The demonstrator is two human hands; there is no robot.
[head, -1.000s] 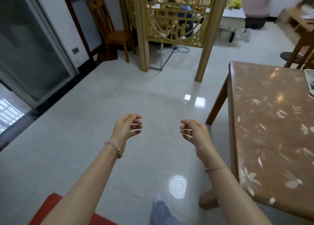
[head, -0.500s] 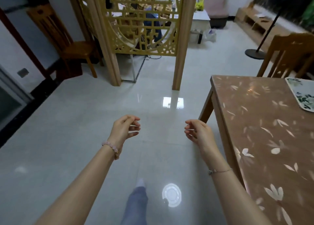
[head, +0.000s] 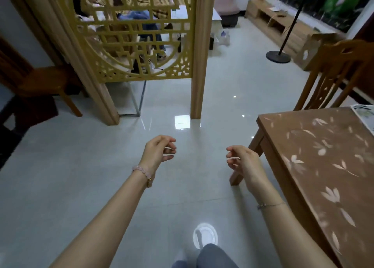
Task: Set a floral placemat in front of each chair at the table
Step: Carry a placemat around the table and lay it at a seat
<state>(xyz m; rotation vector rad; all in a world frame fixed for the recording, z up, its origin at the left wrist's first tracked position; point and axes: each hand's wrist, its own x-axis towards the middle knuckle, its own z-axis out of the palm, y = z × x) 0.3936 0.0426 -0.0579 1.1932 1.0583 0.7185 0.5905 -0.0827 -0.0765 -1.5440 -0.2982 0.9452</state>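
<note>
- A floral placemat (head: 365,117) lies on the table (head: 315,158) at the far right edge, before a wooden chair (head: 336,73).
- Left hand (head: 157,153) and right hand (head: 243,162) hover over the floor (head: 81,166), fingers loosely curled, holding nothing.

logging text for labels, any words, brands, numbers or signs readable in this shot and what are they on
None: no readable text shows anywhere in this view.
The floral placemat at the table's far right edge shows only a leaf print, cut off by the frame.
The papers on the low cabinet are too small and blurred to read.
Both hands, left hand and right hand, are empty.
</note>
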